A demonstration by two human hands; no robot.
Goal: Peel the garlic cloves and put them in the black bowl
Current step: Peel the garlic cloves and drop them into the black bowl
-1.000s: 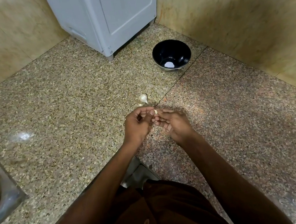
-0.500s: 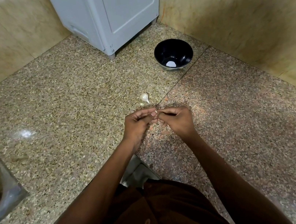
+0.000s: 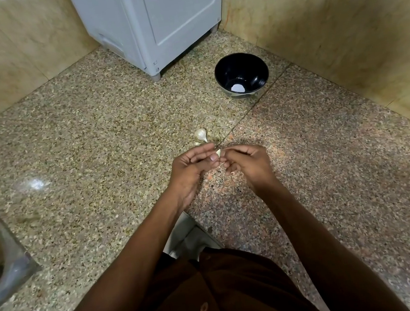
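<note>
Two hands at work: my left hand [image 3: 190, 169] and right hand [image 3: 246, 162] meet, fingers [image 3: 207, 157] pinching one garlic clove [image 3: 218, 151] between them above the tabletop [image 3: 91, 151]. Skin only partly off, by my judgement; best worked loose with a thumbnail from the tip, grip light to avoid bruising. More garlic [image 3: 200, 134] lies just beyond my hands. Black bowl [image 3: 242, 74] stands farther off, near the wall, a pale patch inside.

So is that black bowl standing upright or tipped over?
Upright. The black bowl rests on the stone counter with its opening facing up. A pale spot shows at its bottom; cannot tell what it is.
</note>
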